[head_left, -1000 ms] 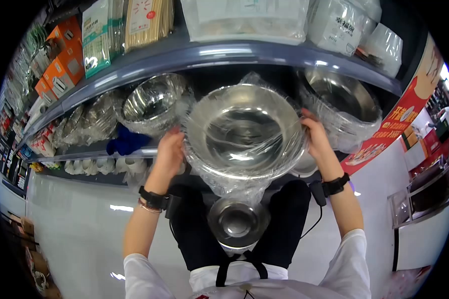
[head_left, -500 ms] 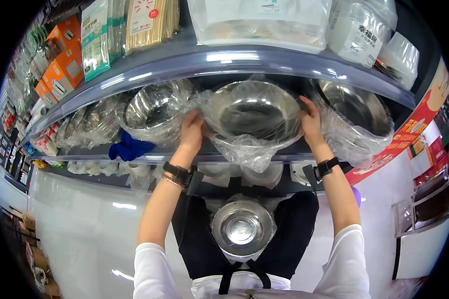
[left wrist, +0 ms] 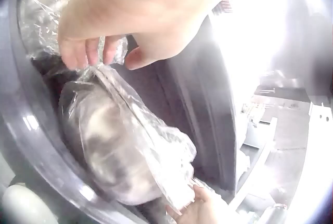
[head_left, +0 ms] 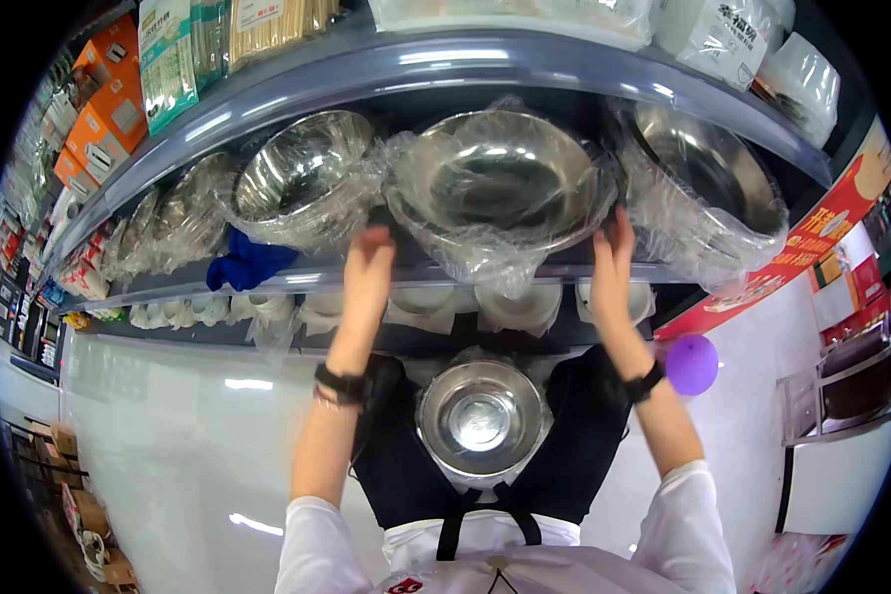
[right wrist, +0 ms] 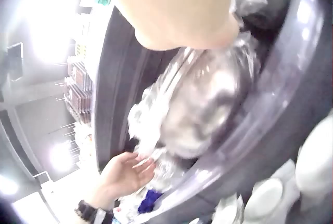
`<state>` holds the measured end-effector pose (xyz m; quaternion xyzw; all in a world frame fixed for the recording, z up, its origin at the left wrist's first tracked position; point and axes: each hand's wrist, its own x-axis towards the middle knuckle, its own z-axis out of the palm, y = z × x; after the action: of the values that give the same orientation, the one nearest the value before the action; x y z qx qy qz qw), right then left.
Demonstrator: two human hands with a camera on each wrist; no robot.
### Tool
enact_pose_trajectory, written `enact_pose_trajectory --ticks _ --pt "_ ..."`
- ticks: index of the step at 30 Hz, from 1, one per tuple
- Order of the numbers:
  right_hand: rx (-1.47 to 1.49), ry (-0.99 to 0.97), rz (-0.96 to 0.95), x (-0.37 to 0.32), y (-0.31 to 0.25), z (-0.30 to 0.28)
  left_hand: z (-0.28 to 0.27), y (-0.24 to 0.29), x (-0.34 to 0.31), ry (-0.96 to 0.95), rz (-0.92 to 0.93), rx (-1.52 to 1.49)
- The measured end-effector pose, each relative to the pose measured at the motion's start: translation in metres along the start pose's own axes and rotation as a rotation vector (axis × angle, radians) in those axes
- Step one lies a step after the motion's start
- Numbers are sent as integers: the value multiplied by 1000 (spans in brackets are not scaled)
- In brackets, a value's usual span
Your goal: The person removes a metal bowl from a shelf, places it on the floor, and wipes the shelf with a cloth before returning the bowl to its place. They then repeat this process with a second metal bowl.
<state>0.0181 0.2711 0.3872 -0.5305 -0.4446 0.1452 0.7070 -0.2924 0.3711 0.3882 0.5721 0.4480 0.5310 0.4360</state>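
Observation:
A large steel basin (head_left: 505,178) wrapped in clear plastic rests on the middle shelf between other wrapped basins. Just off its lower left side is the left hand (head_left: 368,282), fingers extended and holding nothing. The right hand (head_left: 612,272) is upright near the basin's lower right side, fingers straight; whether it touches the plastic is unclear. In the left wrist view the left hand (left wrist: 140,18) hangs above the wrapped basin (left wrist: 112,141), fingers loosely bent. A smaller steel basin (head_left: 482,418) sits between the person's knees.
More wrapped basins stand left (head_left: 307,168) and right (head_left: 708,178) on the shelf. A blue cloth (head_left: 250,262) hangs at the shelf's front edge. White bowls (head_left: 518,305) line the lower shelf. A purple balloon (head_left: 691,364) is at the right, and packaged goods fill the upper shelf.
The large basin went from the hands onto the shelf. Both hands have since come off its sides and drawn back toward the person. The purple balloon shows more fully.

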Motion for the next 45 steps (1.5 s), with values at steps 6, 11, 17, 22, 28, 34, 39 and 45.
enact_pose_trajectory --ticks 6,11,17,22,28,34,39,45 --pt "81 -203 292 -151 45 17 -20 -33 -91 -478 -400 276" --pt "-378 -689 485 -206 125 70 17 -156 -118 -743 -434 901" --pt "-822 -1135 745 -253 261 64 63 -219 -155 -628 -517 1091" --pt "-1272 -898 890 -266 267 2 17 -357 -211 -625 -745 1252" --pt "-1200 -620 1353 -274 283 -24 16 -335 -222 -147 -772 1162" --pt "-1188 -618 1411 -261 282 -27 10 -341 -223 -291 -583 1219" --pt "-1092 -434 1506 -251 281 -33 5 -346 -221 -158 -875 991" --pt "-1027 -371 1478 -258 295 -42 -10 -358 -217 -207 -875 970"
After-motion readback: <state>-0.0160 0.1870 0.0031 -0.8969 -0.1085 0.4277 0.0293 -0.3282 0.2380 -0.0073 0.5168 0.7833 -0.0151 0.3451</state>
